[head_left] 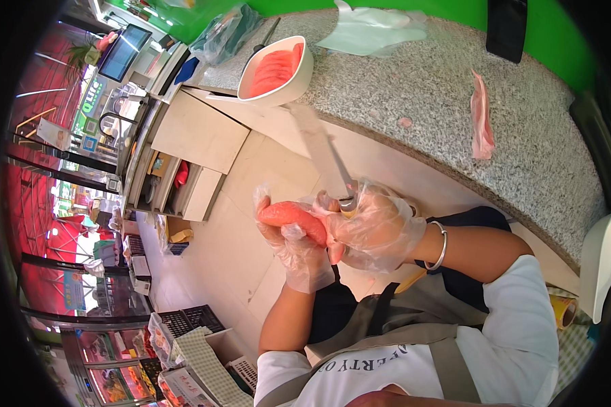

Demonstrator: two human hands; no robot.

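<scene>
My left hand (299, 256), in a clear plastic glove, is closed round a red pomelo segment (292, 216). Close against it, my right hand (377, 227) is gloved the same way and grips a knife (334, 163). The blade points up and away toward the counter. Pale pink membrane hangs between the segment and the right fingers, which appear to pinch it. Beyond the blade tip, a white container (297, 90) holds several peeled red pieces. A strip of pink membrane (482, 125) lies on the counter to the right.
The speckled granite counter (414, 88) curves across the far side, carrying a pale plastic bag (373, 32), a clear bag (227, 34) and a black object (506, 27). Shelving (166, 180) and a monitor (124, 53) stand left. Black crates (193, 320) sit at lower left.
</scene>
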